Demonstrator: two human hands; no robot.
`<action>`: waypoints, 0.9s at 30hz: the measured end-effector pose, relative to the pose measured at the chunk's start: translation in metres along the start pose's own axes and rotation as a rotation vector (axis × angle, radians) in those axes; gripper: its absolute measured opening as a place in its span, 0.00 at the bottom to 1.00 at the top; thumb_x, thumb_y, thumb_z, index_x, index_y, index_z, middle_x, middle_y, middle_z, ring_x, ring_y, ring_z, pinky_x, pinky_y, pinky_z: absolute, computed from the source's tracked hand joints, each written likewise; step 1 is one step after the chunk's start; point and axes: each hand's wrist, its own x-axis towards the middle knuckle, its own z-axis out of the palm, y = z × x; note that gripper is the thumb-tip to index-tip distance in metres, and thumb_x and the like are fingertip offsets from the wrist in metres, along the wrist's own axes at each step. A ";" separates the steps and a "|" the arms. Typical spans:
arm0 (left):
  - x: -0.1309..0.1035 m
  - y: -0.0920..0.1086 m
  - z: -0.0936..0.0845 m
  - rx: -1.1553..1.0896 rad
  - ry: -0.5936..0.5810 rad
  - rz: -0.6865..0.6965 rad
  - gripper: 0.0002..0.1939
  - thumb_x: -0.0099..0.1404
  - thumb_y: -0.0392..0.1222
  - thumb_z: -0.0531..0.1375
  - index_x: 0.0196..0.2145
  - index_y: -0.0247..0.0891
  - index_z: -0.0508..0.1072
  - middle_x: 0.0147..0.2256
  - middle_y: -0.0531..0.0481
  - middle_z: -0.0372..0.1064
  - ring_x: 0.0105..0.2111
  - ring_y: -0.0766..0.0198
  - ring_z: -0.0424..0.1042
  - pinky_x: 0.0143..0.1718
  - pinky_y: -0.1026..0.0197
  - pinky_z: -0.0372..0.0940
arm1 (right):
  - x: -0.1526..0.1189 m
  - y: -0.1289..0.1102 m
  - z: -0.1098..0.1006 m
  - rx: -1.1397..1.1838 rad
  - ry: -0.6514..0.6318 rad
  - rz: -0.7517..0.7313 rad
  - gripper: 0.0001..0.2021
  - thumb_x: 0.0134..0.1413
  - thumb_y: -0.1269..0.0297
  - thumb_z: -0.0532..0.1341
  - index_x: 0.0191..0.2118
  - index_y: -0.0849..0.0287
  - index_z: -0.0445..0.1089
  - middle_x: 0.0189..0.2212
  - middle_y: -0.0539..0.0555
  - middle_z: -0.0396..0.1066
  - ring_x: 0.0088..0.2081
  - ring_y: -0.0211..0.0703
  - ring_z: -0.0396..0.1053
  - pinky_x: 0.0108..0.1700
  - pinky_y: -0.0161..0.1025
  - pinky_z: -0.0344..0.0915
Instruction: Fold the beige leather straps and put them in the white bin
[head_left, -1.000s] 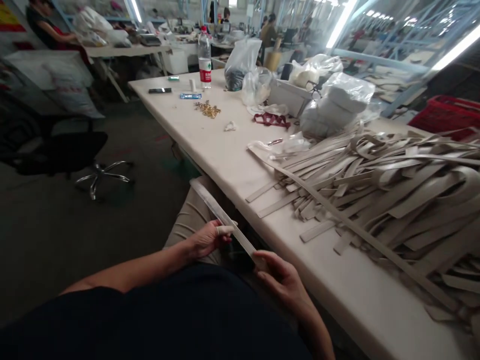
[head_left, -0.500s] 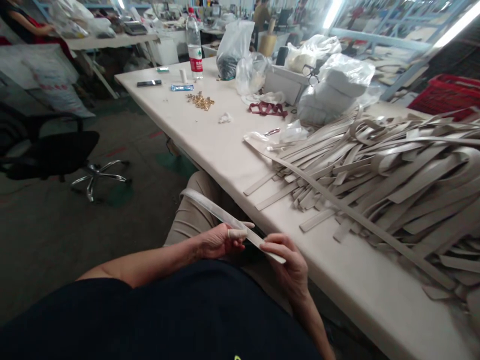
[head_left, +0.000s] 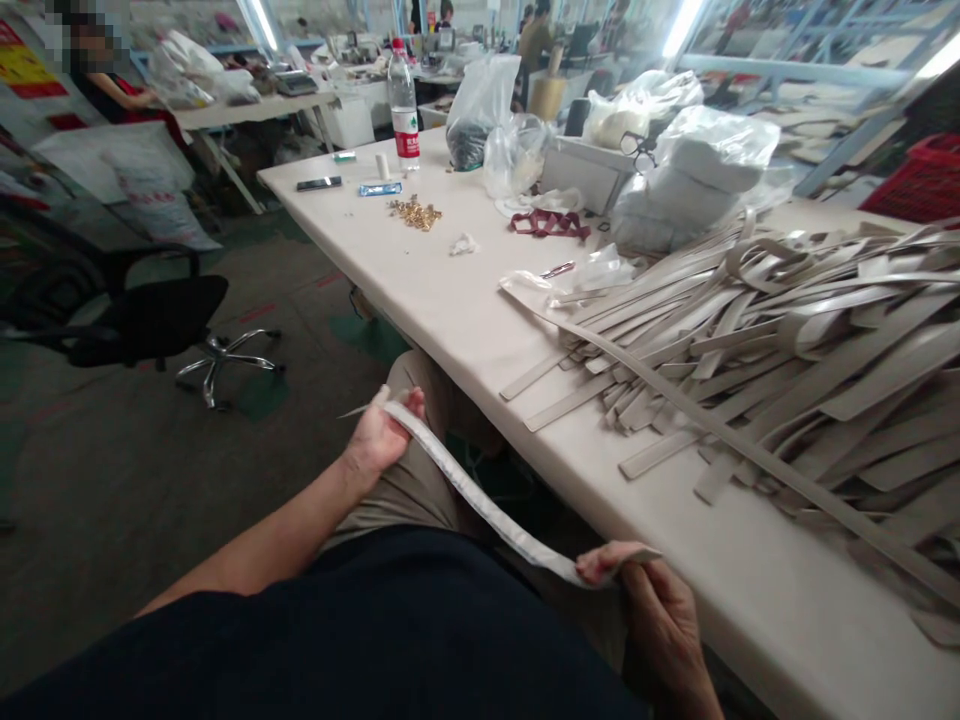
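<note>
A pale strap (head_left: 487, 508) sags in a shallow curve over my lap, held near both ends. My left hand (head_left: 381, 432) has its fingers round the far end, and a short tip sticks out past it to the left. Finger covers seem to sit on some of its fingertips. At the table's near edge, my right hand (head_left: 652, 590) pinches the other end, which bends up between thumb and fingers. To the right, a large heap of similar beige straps (head_left: 750, 360) lies on the table, with one long strap (head_left: 720, 430) along its front.
The table (head_left: 457, 310) edge runs diagonally beside my legs. On it stand a water bottle (head_left: 405, 110), small gold-coloured metal pieces (head_left: 415, 213), a maroon strip (head_left: 550, 224) and filled plastic bags (head_left: 690, 190). An office chair (head_left: 157, 310) is at left; a person (head_left: 112, 80) is beyond.
My hands have moved apart, the left away to the upper left and the right toward the lower right. The strap now stretches between them. The view has shifted slightly left.
</note>
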 end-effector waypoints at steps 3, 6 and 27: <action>0.008 0.030 0.012 -0.069 0.102 0.300 0.21 0.79 0.44 0.44 0.37 0.33 0.72 0.27 0.48 0.75 0.24 0.69 0.74 0.27 0.68 0.68 | -0.018 0.008 -0.011 -0.033 0.045 0.117 0.16 0.67 0.52 0.60 0.34 0.57 0.76 0.28 0.54 0.75 0.32 0.43 0.75 0.37 0.33 0.72; -0.004 0.015 0.025 0.154 -0.103 0.420 0.14 0.76 0.44 0.51 0.39 0.35 0.73 0.27 0.50 0.75 0.21 0.70 0.70 0.21 0.70 0.62 | -0.015 0.009 -0.001 -0.035 0.001 0.115 0.16 0.67 0.52 0.60 0.34 0.57 0.77 0.30 0.55 0.76 0.33 0.43 0.74 0.36 0.33 0.72; -0.071 -0.140 0.063 1.327 -1.264 0.193 0.27 0.59 0.50 0.68 0.54 0.38 0.73 0.46 0.45 0.74 0.45 0.52 0.71 0.50 0.58 0.64 | 0.029 -0.059 0.035 0.003 0.188 -0.300 0.11 0.69 0.53 0.60 0.44 0.47 0.80 0.51 0.49 0.77 0.60 0.50 0.68 0.68 0.55 0.55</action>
